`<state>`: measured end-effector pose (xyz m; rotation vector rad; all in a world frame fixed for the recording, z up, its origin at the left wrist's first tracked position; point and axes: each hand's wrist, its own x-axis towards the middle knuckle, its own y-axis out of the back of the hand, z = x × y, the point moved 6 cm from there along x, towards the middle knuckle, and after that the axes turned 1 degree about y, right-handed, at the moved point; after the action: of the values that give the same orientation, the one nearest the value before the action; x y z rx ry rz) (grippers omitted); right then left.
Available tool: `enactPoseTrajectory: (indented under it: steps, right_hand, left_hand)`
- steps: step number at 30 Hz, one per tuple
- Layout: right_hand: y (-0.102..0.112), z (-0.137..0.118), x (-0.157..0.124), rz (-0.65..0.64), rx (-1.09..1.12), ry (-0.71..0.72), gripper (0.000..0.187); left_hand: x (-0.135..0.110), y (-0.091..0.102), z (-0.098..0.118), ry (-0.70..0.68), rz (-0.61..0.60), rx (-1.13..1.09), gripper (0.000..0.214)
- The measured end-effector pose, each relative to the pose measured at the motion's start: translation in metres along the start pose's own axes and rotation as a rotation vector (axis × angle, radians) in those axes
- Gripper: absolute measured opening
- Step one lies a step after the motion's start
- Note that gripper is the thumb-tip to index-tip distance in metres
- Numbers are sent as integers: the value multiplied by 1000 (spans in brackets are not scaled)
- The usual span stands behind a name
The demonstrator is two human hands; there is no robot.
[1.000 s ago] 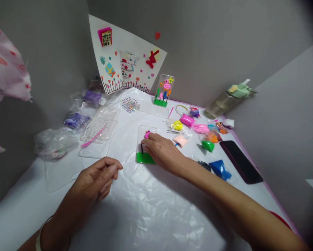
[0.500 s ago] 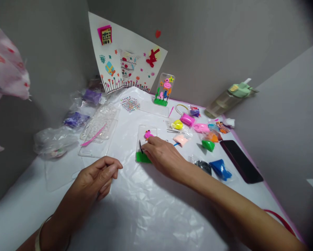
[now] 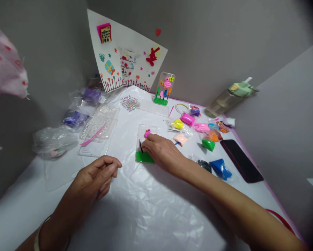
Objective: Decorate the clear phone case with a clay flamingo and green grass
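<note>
In the middle of the table lies a clear phone case [image 3: 156,129], with a green clay strip [image 3: 144,157] along its near end. A pink clay bird [image 3: 147,133] sits higher up on it, partly covered by my fingers. One thin black clay stem [image 3: 141,146] rises from the green. My right hand [image 3: 163,150] reaches over the case from the right, fingertips pinched together just beside that stem; whatever they hold is hidden. My left hand [image 3: 100,174] hovers left of the case with curled fingers, thumb against the forefinger, and I cannot make out anything in it.
Behind stands a decorated phone case [image 3: 167,84], near rhinestones [image 3: 130,103]. Rightward are clay packets, including blue [image 3: 220,168] and green [image 3: 208,144], a black phone [image 3: 241,161] and a bottle [image 3: 224,101]. Leftward, a pink tool [image 3: 93,135] lies on clear cases [image 3: 92,150].
My right hand has shifted slightly to the right over the case, uncovering more of the green strip and covering more of the bird. My left hand has hardly moved.
</note>
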<state>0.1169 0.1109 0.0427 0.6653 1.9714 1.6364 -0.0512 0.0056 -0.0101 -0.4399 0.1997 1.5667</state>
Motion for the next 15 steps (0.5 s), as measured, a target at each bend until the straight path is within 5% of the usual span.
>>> enactPoseTrajectory:
  steps: [15]
  right_hand:
    - [-1, -3, -2, 19, -89, 42, 18]
  left_hand:
    - [0, 0, 0, 6, -3, 21, 24]
